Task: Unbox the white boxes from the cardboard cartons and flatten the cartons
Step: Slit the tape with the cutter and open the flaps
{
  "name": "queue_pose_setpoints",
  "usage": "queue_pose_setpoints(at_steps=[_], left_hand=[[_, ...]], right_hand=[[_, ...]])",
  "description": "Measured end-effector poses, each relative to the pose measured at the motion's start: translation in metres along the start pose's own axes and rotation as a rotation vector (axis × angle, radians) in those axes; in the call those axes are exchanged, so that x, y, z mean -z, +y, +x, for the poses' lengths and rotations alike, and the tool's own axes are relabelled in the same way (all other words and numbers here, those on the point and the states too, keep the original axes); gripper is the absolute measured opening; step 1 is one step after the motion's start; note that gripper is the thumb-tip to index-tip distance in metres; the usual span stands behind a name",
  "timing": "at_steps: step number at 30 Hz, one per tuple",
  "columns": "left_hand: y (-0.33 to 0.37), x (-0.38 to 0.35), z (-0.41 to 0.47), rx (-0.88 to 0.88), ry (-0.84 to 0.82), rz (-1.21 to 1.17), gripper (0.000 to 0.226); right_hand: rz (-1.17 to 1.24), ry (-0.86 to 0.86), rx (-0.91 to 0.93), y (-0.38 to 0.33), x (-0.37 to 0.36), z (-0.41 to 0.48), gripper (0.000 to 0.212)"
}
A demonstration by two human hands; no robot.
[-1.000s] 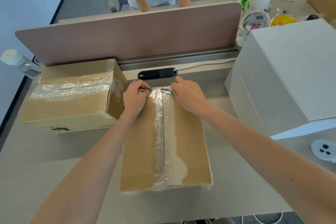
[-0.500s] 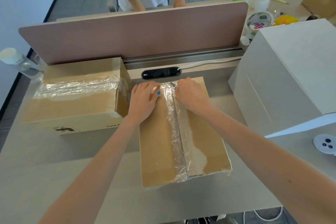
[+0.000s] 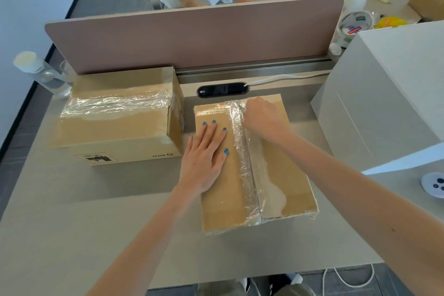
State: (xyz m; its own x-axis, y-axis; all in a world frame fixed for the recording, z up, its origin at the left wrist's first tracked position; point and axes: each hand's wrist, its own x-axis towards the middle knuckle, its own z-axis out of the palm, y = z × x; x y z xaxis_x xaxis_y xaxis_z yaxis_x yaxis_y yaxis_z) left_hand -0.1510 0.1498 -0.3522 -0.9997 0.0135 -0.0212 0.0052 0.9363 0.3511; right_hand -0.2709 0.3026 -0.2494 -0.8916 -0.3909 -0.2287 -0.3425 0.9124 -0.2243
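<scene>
Here's the grey counter (image 3: 96, 223), with a pink divider panel (image 3: 192, 36) standing along its far edge. Biggest thing on it: a large white box (image 3: 384, 103), closed, sitting at the right edge. Over toward the far left corner lies a sealed cardboard carton (image 3: 115, 122), long side to the divider, wrinkled clear tape across its top. And in the middle of the counter, the working carton (image 3: 283, 175). It lies flat side up with its far end close to the far edge and its flaps shut. A strip of clear tape (image 3: 242, 163) runs down its centre seam from far end to near end, crinkled and raised along the line.

Now the hands. The left hand (image 3: 204, 158) lies flat on the carton's left flap, fingers straight and spread, pressing down just beside the tape. The right hand (image 3: 262, 115) is up at the far end of the seam, fingers curled in tight against the tape. I can't tell whether they pinch the tape or grip something small, because the fingertips are hidden.

Smaller bits: a black socket strip (image 3: 222, 89) is set into the counter just beyond the carton. A clear bottle (image 3: 38, 72) stands at the far left corner, and a round white grommet (image 3: 433, 184) sits at the right edge.
</scene>
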Motion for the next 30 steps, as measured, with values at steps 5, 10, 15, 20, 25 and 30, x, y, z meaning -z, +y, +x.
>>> queue_pose_setpoints(at_steps=[5,10,15,20,25,30], left_hand=[[0.001,0.001,-0.001,0.014,-0.002,0.047,0.061],[0.002,0.002,0.0,0.015,-0.006,0.094,0.063],[0.006,0.005,0.0,0.021,-0.036,0.153,0.059],[0.014,0.006,-0.001,0.036,-0.051,0.214,0.056],[0.03,0.012,-0.025,-0.003,-0.041,0.181,0.054],[0.043,0.005,-0.079,-0.037,-0.034,0.065,0.06]], right_hand=[[-0.032,-0.033,-0.011,0.001,0.0,-0.02,0.007],[-0.04,-0.07,-0.013,-0.002,0.001,-0.049,0.012],[-0.016,-0.092,0.0,-0.001,-0.005,-0.082,0.011],[0.01,-0.109,0.018,0.0,-0.015,-0.118,0.006],[0.011,-0.12,0.029,0.003,-0.023,-0.145,0.007],[0.048,-0.134,0.032,0.006,-0.026,-0.165,0.009]])
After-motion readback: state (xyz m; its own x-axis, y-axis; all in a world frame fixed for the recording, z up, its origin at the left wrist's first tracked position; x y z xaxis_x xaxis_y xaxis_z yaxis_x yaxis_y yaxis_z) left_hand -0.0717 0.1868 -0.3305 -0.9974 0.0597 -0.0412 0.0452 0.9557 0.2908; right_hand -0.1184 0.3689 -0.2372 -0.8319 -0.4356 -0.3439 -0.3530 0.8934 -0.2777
